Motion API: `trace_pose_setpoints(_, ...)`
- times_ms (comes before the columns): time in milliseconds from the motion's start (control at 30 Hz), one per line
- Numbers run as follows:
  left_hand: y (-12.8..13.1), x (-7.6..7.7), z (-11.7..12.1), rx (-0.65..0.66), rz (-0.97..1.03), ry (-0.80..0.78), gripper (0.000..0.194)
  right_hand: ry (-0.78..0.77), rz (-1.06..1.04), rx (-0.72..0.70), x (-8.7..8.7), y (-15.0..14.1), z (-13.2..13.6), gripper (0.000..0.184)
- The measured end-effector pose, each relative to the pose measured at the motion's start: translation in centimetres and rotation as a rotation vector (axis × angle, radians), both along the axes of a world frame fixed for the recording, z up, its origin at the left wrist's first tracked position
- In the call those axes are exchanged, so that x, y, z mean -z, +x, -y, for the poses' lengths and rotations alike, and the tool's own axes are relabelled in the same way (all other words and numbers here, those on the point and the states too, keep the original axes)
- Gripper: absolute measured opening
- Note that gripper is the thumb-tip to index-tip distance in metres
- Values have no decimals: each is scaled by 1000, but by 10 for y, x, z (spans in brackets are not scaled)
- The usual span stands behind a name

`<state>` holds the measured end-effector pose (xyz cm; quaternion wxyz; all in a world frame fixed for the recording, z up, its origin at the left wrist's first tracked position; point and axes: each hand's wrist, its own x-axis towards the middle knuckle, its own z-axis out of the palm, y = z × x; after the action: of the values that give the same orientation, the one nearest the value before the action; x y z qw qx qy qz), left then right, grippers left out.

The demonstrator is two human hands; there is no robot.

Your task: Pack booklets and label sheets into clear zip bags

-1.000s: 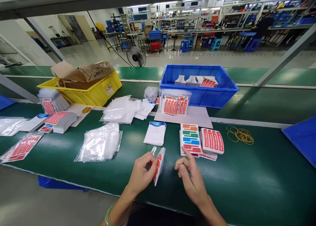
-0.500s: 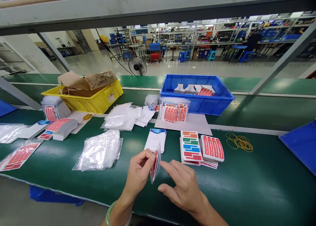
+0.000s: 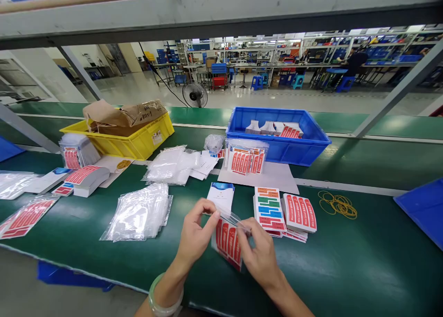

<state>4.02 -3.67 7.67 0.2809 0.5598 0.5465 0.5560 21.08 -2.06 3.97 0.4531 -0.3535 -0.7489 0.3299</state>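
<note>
Clear plastic bag (image 3: 224, 250), one, containing red-and-white label sheets; located lower centre of the frame, held tilted above the green tabletop (image 3: 155, 264). Left-hand grip (image 3: 194, 236): thumb and fingers pinching the bag's upper left edge. Right-hand grip (image 3: 259, 248): newly closed on the upper right edge, so the bag is now held from both sides, which should steady its transparent top strip.

Adjacent items: white leaflets with blue header (image 3: 221, 198), just beyond the bag; multicoloured label sheets (image 3: 266, 208), stacked, right of centre; red label stack (image 3: 299, 213), beside them; yellow rubber bands (image 3: 337, 205), loose, farther right. Left of centre: flat clear bags (image 3: 138, 213), piled. Upper centre-right: filled label bags (image 3: 242, 158), upright, in front of a blue bin (image 3: 294, 150).
</note>
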Motion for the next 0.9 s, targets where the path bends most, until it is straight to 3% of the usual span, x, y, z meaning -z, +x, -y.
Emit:
trace_pose_setpoints(67,-11,3,-9,-9,-120,0,27,-181,-125,3,5,3,-7,16)
trace_pose_setpoints(133,-19,9,-16,194,-116,-85,41,-298,-225,37,11,4,-12,19)
trace_pose_setpoints(200,-22,17,-20,401,-40,-164,31,-346,-271,79,17,5,-15,22)
trace_pose_setpoints(233,-22,22,-21,444,-14,-186,23,-353,-278,83,20,5,-16,23)
trace_pose_setpoints(300,-19,31,-22,444,2,-202,14,-353,-280,62,25,5,-17,24)
trace_pose_setpoints(467,-15,42,-21,413,-19,-192,16,-294,-262,-2,31,7,-19,19)
trace_pose_setpoints(667,-24,44,-18,438,-14,-193,18,-144,-142,-73,36,11,-23,16)
trace_pose_setpoints(900,-19,41,-18,468,-96,-264,10,-195,-69,-212,42,10,-25,9)
